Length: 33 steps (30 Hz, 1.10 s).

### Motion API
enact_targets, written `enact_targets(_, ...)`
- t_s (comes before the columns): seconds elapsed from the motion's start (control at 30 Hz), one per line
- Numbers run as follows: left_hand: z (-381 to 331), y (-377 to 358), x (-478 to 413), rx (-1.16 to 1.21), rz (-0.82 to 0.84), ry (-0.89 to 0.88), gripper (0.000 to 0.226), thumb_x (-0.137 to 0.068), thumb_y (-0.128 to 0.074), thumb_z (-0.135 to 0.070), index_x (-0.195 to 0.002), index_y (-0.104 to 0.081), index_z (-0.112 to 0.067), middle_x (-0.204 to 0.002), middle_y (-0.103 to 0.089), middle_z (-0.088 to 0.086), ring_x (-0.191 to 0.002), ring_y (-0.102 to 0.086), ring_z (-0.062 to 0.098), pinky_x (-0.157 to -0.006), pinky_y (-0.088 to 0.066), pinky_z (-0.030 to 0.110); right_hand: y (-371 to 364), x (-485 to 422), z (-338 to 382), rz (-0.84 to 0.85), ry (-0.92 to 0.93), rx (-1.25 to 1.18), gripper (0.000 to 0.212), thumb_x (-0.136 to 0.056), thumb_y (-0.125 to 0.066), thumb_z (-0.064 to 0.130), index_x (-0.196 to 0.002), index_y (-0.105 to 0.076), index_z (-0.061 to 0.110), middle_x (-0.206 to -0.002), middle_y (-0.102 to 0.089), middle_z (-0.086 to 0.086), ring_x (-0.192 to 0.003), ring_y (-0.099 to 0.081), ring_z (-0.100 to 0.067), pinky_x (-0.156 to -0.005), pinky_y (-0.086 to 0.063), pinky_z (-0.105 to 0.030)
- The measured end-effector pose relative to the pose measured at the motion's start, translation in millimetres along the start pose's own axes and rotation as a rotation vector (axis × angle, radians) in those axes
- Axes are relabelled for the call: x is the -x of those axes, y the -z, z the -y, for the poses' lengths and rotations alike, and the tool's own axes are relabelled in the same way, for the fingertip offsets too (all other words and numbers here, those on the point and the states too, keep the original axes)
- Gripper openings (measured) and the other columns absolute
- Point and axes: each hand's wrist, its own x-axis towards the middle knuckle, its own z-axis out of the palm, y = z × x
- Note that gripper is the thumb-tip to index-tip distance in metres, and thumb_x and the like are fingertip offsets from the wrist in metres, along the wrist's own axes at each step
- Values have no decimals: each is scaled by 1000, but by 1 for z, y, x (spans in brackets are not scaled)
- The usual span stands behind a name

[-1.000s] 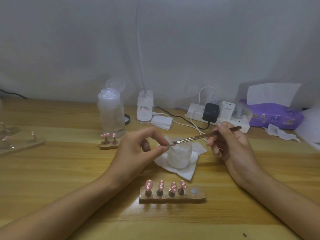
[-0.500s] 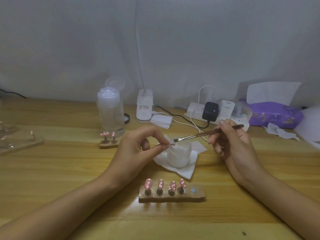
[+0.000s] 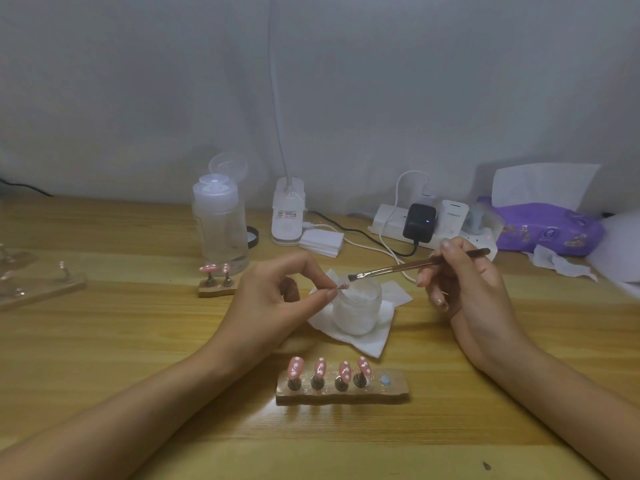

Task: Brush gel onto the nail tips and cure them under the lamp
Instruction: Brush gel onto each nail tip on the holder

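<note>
Pinches with the left grip (image 3: 277,299), thumb and forefinger closed tip to tip and the other fingers loosely curled behind, a single pink nail tip (image 3: 343,285), raised just above the mouth of the frosted jar (image 3: 356,310) standing on a folded tissue (image 3: 374,341) in the middle of the desk (image 3: 104,341). Holds in the right grip (image 3: 474,289), fingers wrapped pen-fashion around the rear half of the shaft, a thin brush (image 3: 391,270), bristles aimed left at the free end of the nail tip, too small to say whether touching or just short of it. Looks like the brushing step, with curing not yet begun: leaves four more decorated tips (image 3: 320,367) upright on pegs in the wooden holder (image 3: 343,396) near the front of the desk, beside one bare blue pad (image 3: 384,380) at its right end, probably the seat of the held tip. Shows only the white base and neck of the lamp (image 3: 287,216) at the back, head out of view. Expect almost no weight in the nail tip: a thin, slightly springy shell, slick once wet with gel, easily flicked away by a hard stroke. Best taken by the base end or the side edges, clear of the face to be coated; cannot tell which of the two now in use. Calls for light strokes and a steady pinch.
</note>
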Motion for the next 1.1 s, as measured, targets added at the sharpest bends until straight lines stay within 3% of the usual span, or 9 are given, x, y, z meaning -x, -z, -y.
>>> enact_targets(0.17,-1,-1,-1,10,-7,12,8,-82,-77,-19,-79,-71,-23,-82,-70,-18,-51,-47,2,-50,-39,13,0,1,-1,24,12,55,24,-86,-57,37,-80,-53,13,-60,-64,-9,-43,-46,-12,-42,-39,-19)
enact_targets(0.3,0,-2,0,-12,-17,28,10,-83,-78,-18,-78,-70,-21,-76,-69,-19,-50,-46,3,-50,-40,14,2,1,6,15,98,98,26,-99,-49,27,-75,-55,22,-57,-61,-6,-45,-49,-13,-41,-40,-19)
enact_targets(0.37,0,-2,0,-12,-12,38,9,-83,-78,-18,-79,-70,-21,-80,-70,-18,-51,-47,3,-50,-42,16,-1,2,16,89,197,224,27,-99,-49,32,-73,-55,27,-58,-62,-7,-46,-53,-14,-42,-42,-20)
enact_targets(0.47,-1,-1,0,-5,-2,44,8,-83,-77,-20,-80,-70,-23,-84,-71,-18,-51,-48,3,-50,-43,15,-9,1,24,257,294,420,23,-100,-51,33,-81,-54,18,-63,-64,-10,-49,-58,-18,-45,-46,-22)
enact_targets(0.63,0,-2,0,2,9,48,10,-83,-77,-20,-80,-69,-24,-85,-70,-18,-51,-47,3,-50,-42,16,-17,5,20,322,291,512,22,-97,-53,31,-85,-53,12,-66,-66,-9,-52,-61,-20,-47,-49,-25)
enact_targets(0.77,1,-2,-1,-1,12,44,8,-83,-76,-22,-81,-69,-25,-87,-70,-17,-52,-48,2,-50,-43,17,-10,3,22,233,201,413,29,-96,-52,32,-85,-51,4,-63,-66,-11,-49,-59,-20,-45,-49,-24)
enact_targets(0.9,2,-1,0,0,20,45,8,-84,-76,-23,-83,-69,-25,-90,-70,-18,-53,-50,4,-53,-48,23,-1,4,22,84,132,256,27,-91,-54,39,-79,-53,15,-60,-63,-8,-48,-54,-16,-43,-45,-22)
enact_targets(1.1,1,-1,0,4,10,19,8,-84,-77,-21,-82,-70,-23,-85,-70,-19,-52,-49,6,-53,-47,26,3,0,7,-74,-54,30,24,-101,-49,24,-80,-53,14,-55,-60,-5,-45,-50,-10,-43,-42,-17)
